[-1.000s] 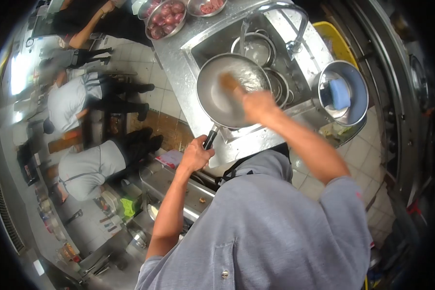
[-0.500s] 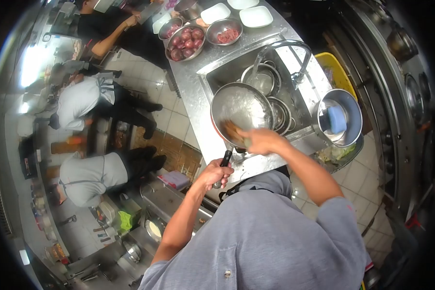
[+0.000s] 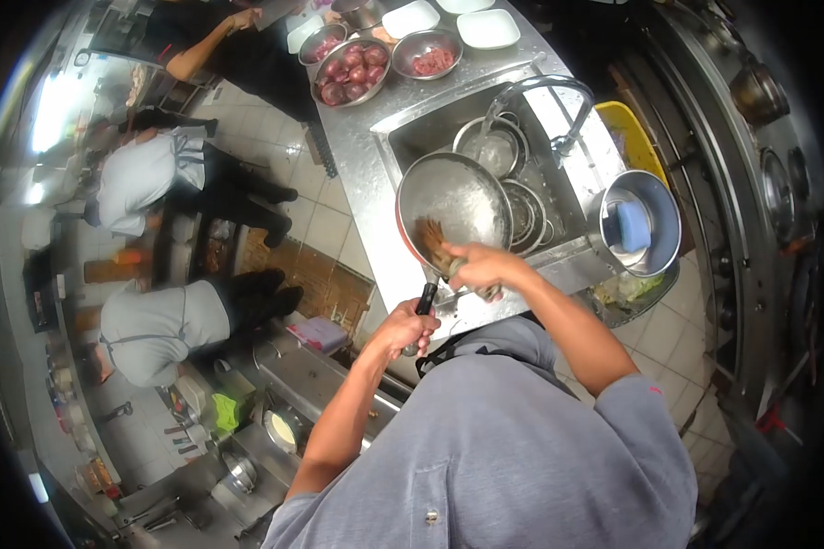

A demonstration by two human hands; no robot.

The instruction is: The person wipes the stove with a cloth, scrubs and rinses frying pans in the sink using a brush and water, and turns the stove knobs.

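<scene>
My left hand (image 3: 406, 328) is wrapped around the black handle (image 3: 427, 298) of a large metal wok (image 3: 462, 197). The wok is held tilted over the near left side of the sink (image 3: 416, 138), and its inside looks wet and shiny. In my right hand (image 3: 487, 269) is a brown bristle brush (image 3: 432, 237), its bristles against the wok's inner wall near the handle. Beneath and beyond the wok, metal pots (image 3: 495, 151) sit in the sink. A curved faucet (image 3: 577, 119) arches over them, with water falling into a pot.
Bowls of red onions (image 3: 353, 71) and chopped red pieces (image 3: 433, 60) stand on the counter beyond the sink, beside white dishes (image 3: 489, 30). A large pot (image 3: 666, 224) holding something blue is at right, near a yellow bin (image 3: 634, 142). Co-workers in grey shirts (image 3: 160, 329) bend over a counter at left.
My right hand and the brush have shifted slightly within the near part of the wok; the brush now shows more clearly. My left hand keeps its grip on the handle.
</scene>
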